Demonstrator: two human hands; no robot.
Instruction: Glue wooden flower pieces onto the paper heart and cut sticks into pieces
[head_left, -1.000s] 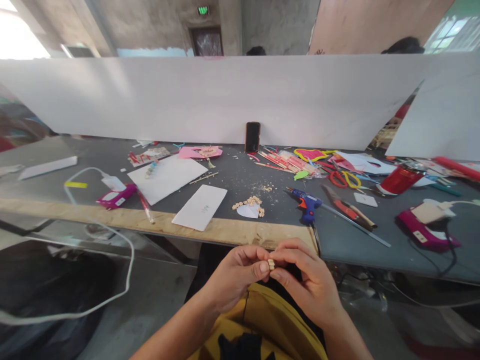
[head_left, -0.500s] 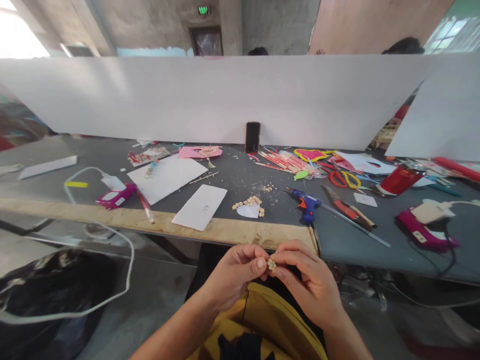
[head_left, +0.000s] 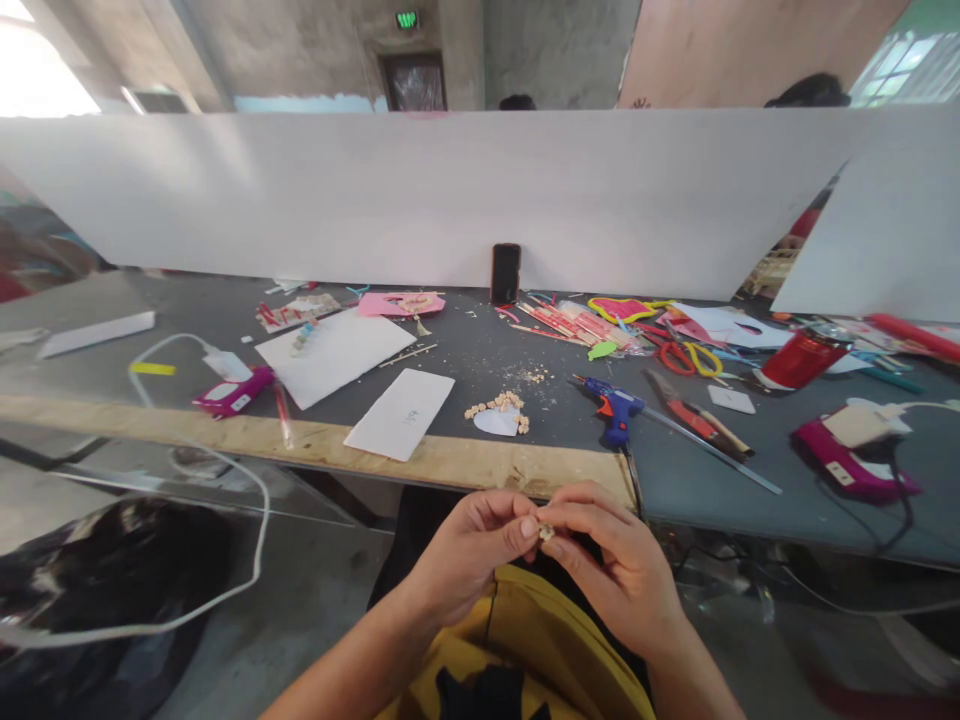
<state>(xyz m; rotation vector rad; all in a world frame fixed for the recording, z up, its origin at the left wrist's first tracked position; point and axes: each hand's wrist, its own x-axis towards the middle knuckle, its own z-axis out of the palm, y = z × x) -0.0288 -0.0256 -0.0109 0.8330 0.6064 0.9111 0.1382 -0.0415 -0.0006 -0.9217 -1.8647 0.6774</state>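
Across the upper half of the frame stretches a long white partition board (head_left: 420, 200), and below it a dark-topped workbench (head_left: 472, 355) with a bare wooden front edge. At the bottom centre spreads a mustard-yellow garment (head_left: 577, 640). Left of centre lies a large white sheet (head_left: 352, 350). At the lower centre, the left hand (head_left: 480, 550) and the right hand (head_left: 619, 560) meet, thumbs and fingers pinched together. Just left of the middle rests a smaller white card (head_left: 401, 415) with dark handwriting; right of the middle, a blue hot glue gun (head_left: 619, 405) points leftward. A smartphone (head_left: 506, 273) stands upright at the board's foot, centre frame. Between card and glue gun, a rounded white cutout (head_left: 495, 424) is fringed by beige pieces (head_left: 504, 401). Smallest of all, at the lower centre, one beige flower-like piece (head_left: 547, 533) is gripped between both hands' fingertips, partly hidden by them
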